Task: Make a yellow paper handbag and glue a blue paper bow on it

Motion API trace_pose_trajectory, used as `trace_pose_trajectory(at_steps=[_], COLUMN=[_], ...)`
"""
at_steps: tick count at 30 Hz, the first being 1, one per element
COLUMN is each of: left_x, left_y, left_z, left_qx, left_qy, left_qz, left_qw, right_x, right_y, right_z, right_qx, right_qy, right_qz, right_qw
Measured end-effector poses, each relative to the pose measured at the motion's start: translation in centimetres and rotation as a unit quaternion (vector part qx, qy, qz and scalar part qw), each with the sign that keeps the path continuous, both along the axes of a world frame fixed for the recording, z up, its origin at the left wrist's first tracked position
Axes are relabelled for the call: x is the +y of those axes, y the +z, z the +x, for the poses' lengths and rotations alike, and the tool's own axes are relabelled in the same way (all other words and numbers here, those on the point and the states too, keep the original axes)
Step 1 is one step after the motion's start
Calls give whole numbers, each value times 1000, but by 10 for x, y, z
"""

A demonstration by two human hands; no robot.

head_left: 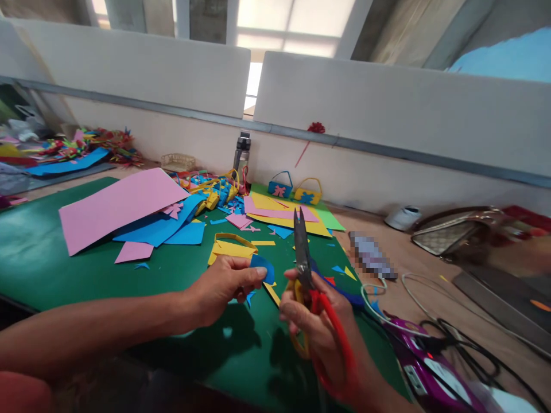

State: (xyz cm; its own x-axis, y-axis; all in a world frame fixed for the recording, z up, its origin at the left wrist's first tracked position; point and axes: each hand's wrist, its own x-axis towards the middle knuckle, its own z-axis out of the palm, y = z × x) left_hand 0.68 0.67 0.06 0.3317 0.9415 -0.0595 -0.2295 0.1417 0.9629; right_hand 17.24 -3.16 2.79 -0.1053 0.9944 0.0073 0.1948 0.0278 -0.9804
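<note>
Between thumb and fingers, my left hand pinches a small piece of blue craft foam or paper with a rounded edge. My right hand grips a pair of scissors with red and yellow handles. Its blades point up and away, their tips slightly apart, to the right of the blue piece and not touching it. Just behind my left hand lies a small yellow handbag shape with a strap. Scraps in blue, yellow and pink surround my hands on the green mat.
Pink sheets and blue sheets lie left; yellow sheets lie ahead. Small blue and yellow bags stand by the wall beside a bottle. At right are a phone, cables, a purple power strip and a handbag.
</note>
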Motion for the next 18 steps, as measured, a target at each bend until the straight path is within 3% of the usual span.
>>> trace_pose_trajectory(at_steps=[7,13,18], left_x=[-1,6,14], left_y=[-3,-4,-6], left_z=[2,1,1], left_qx=[-3,6,24], left_qy=[-3,23,-39], left_qz=[-11,-46,-70], left_qw=[1000,999,996], right_x=[26,38,42], right_y=[13,10,2], right_z=[-13,-15,-10], right_qx=[-28,2,21], right_qy=[23,38,34], right_qz=[31,-3,-32], right_qw=[999,999,999])
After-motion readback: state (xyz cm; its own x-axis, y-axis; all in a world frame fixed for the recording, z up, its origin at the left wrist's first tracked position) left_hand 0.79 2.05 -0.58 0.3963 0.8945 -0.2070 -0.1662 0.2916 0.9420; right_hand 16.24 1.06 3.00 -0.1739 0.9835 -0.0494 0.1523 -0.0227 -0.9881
